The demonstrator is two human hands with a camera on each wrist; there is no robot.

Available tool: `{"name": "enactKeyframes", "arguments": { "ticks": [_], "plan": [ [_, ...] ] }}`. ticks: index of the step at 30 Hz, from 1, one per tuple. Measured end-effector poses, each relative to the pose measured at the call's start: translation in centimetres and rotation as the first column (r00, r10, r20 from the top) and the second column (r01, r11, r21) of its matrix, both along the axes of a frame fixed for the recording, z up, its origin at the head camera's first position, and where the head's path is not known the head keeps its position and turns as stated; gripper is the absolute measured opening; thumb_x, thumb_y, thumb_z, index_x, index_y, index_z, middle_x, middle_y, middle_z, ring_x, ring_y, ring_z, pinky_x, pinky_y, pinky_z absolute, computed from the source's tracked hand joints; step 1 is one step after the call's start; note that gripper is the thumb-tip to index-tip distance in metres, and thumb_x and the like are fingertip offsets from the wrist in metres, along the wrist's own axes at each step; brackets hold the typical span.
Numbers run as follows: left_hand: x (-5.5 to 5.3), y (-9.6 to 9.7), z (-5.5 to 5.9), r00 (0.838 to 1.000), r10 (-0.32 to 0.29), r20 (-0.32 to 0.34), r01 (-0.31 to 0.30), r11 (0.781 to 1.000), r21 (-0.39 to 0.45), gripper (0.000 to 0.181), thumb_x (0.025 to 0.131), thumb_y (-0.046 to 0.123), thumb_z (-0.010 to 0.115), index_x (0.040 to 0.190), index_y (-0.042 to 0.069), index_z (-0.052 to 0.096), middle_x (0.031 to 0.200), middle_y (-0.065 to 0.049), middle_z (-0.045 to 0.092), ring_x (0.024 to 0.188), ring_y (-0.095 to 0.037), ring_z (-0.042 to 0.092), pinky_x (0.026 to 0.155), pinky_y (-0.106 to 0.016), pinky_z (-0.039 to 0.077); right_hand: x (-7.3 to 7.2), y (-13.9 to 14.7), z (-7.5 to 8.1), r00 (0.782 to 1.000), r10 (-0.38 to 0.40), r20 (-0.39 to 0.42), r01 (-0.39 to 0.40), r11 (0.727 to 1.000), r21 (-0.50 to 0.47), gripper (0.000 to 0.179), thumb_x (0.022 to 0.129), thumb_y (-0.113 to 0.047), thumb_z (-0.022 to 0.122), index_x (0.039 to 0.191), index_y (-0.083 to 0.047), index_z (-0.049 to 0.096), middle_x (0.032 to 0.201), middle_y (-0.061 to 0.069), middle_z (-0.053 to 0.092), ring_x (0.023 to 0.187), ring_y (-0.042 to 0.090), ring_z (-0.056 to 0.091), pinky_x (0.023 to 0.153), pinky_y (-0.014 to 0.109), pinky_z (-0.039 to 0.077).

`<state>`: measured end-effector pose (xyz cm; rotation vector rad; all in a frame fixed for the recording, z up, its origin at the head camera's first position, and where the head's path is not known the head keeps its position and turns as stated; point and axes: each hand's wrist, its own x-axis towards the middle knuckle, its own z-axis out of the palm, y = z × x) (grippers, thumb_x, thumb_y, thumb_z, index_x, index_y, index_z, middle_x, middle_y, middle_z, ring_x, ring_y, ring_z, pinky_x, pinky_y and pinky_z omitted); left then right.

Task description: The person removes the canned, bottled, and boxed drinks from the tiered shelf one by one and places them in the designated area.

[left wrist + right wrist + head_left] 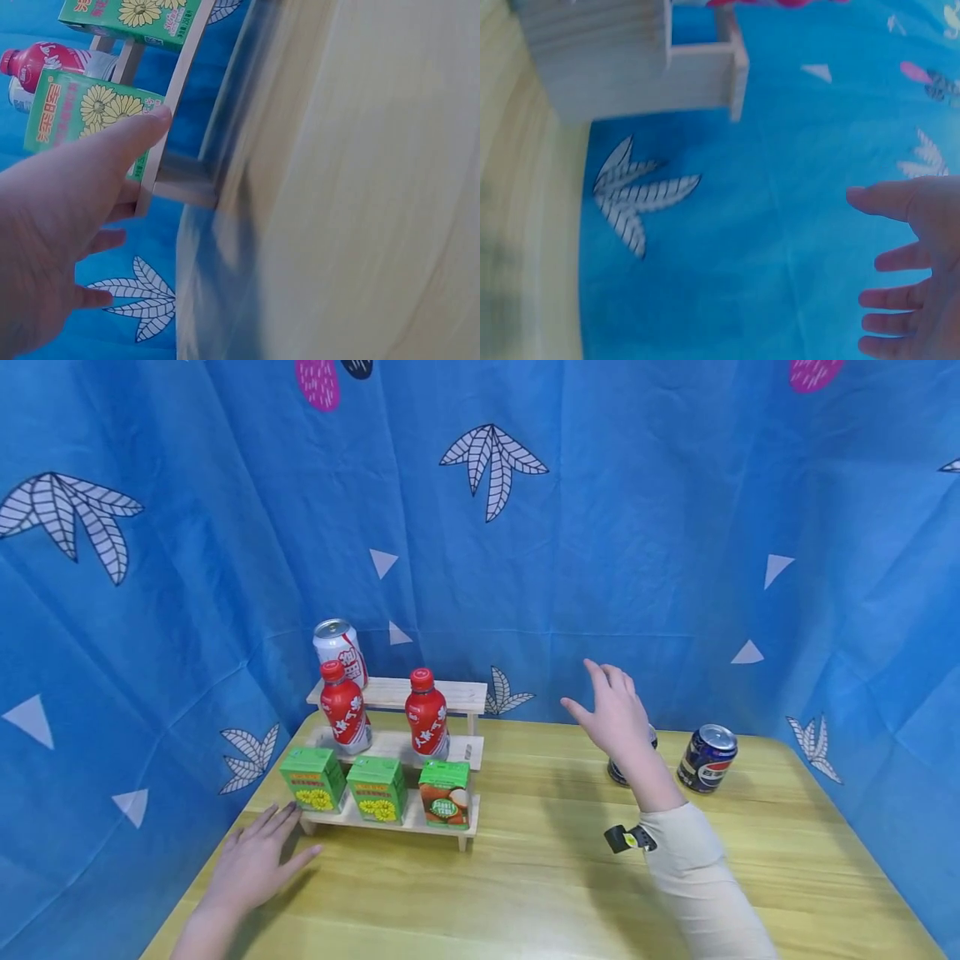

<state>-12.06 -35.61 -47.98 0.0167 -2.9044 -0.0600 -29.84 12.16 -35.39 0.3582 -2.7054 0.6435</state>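
My left hand [251, 860] lies low at the left front of a stepped wooden rack [435, 820], its fingers spread and nothing in its grasp. Its fingertips come right to the rack's lower left end, near a green drink carton [97, 109] with yellow flowers. In the head view my right hand [617, 710] is raised over the right half of the table, fingers extended and thumb apart, holding nothing. Behind its wrist stands a dark blue can [617, 773], mostly hidden. A second blue can [707, 758] is upright just to the right.
On the rack's bottom step are two flowered cartons [377, 790] and another green carton [446, 795]. Red bottles [346, 708] [427, 717] occupy the middle step, and a white can [341, 647] the top left. Blue curtains [637, 527] hang behind the wooden table [525, 893].
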Motion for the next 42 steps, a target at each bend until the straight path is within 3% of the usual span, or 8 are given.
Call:
{"name": "enactKeyframes", "arguments": {
  "ticks": [10, 20, 31, 42],
  "plan": [
    [0.1, -0.4, 0.0, 1.0, -0.011, -0.022, 0.01, 1.0, -0.026, 0.078, 0.086, 0.065, 0.058, 0.136, 0.004, 0.056, 0.145, -0.017, 0.052, 0.134, -0.042, 0.046, 0.107, -0.073, 0.029, 0.7, -5.4, 3.2, 0.987, 0.103, -0.124, -0.105, 0.994, -0.006, 0.07, 0.093, -0.042, 0.064, 0.15, -0.012, 0.037, 0.146, 0.018, 0.043, 0.139, 0.037, 0.037, 0.109, 0.055, 0.042],
    [0.1, -0.5, -0.1, 0.999, -0.033, -0.018, 0.033, 0.999, -0.013, 0.079, 0.088, 0.061, 0.059, 0.137, -0.001, 0.053, 0.146, -0.021, 0.048, 0.134, -0.045, 0.044, 0.111, -0.066, 0.033, 1.9, -10.8, 5.8, 0.939, 0.236, -0.25, -0.247, 0.969, -0.014, 0.065, 0.092, -0.041, 0.065, 0.146, -0.011, 0.043, 0.142, 0.014, 0.049, 0.135, 0.031, 0.043, 0.109, 0.046, 0.046],
    [0.2, -0.2, -0.4, 0.999, -0.033, -0.02, 0.033, 0.999, 0.004, 0.078, 0.088, 0.06, 0.059, 0.137, -0.001, 0.053, 0.146, -0.021, 0.048, 0.134, -0.045, 0.044, 0.111, -0.066, 0.032, 2.8, -15.8, 8.2, 0.928, 0.304, -0.214, -0.298, 0.953, 0.059, 0.065, 0.093, -0.043, 0.063, 0.147, -0.016, 0.042, 0.145, 0.01, 0.048, 0.137, 0.027, 0.042, 0.11, 0.043, 0.046],
    [0.2, 0.0, 0.0, 1.0, -0.026, -0.014, 0.026, 1.0, 0.011, 0.077, 0.089, 0.059, 0.059, 0.138, 0.0, 0.053, 0.147, -0.02, 0.048, 0.135, -0.044, 0.043, 0.112, -0.065, 0.03, 2.7, -20.2, 9.2, 0.906, 0.374, -0.196, -0.356, 0.927, 0.121, 0.066, 0.093, -0.046, 0.062, 0.148, -0.016, 0.041, 0.146, 0.009, 0.047, 0.138, 0.024, 0.042, 0.112, 0.041, 0.044]
  ]
}}
